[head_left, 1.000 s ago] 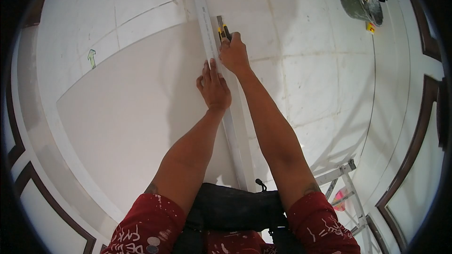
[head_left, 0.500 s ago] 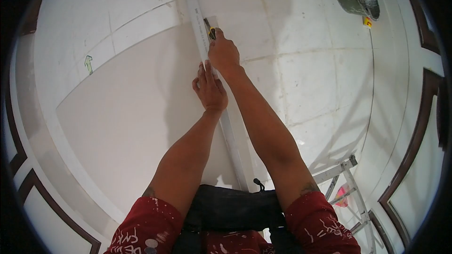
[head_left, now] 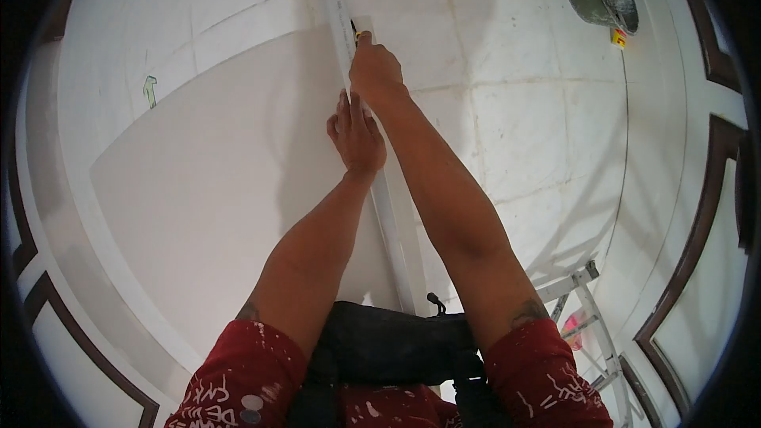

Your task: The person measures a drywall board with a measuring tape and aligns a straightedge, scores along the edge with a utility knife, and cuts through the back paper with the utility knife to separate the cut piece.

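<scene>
A long pale straightedge [head_left: 387,218] runs lengthwise over a large, smooth off-white board [head_left: 198,158], close to the board's right side. On the straightedge lies my left hand [head_left: 358,139], its fingers stretched out and pressing flat. Just beyond it, my right hand [head_left: 376,67] grips a yellow-and-black utility knife [head_left: 361,34] against the straightedge's right side, near the board's far edge. Most of the knife's handle is hidden by my fingers, and I cannot make out whether its tip touches the board.
Pale floor tiles [head_left: 523,135] with stained joints surround the board. A dark bucket [head_left: 596,0] smeared with white stands at the far right beside a small yellow item [head_left: 618,39]. A metal stepladder [head_left: 596,317] is at the lower right. A green arrow mark [head_left: 150,91] shows at the left.
The view has shifted slightly. My right hand has moved a little farther away and turned, covering more of the knife. My left hand remains flat on the straightedge.
</scene>
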